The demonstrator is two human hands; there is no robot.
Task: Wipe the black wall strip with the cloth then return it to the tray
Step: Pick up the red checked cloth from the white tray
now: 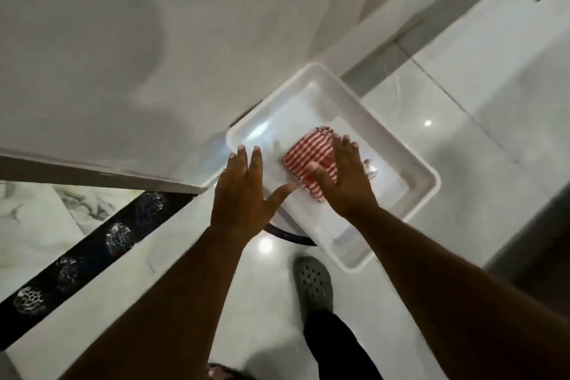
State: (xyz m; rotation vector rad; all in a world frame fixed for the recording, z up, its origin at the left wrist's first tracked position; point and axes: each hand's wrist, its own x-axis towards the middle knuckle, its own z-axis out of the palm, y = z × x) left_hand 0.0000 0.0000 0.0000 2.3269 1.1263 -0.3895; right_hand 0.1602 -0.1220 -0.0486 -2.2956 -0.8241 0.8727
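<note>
A folded red-and-white striped cloth (310, 160) lies inside the white plastic tray (422, 191). My right hand (348, 179) rests flat over the cloth's right part, fingers spread, its thumb lying on the cloth. My left hand (243, 194) hovers flat over the tray's left rim, fingers apart, its thumb tip near the cloth's lower corner. The black wall strip (86, 259) with silvery round patterns runs diagonally at lower left, set in white marble wall.
The tray sits on a dark-rimmed stand (287, 236) above a glossy white tiled floor (462, 108). My grey clog (314, 284) stands on the floor below the tray. A small shiny object (370, 168) lies in the tray right of my hand.
</note>
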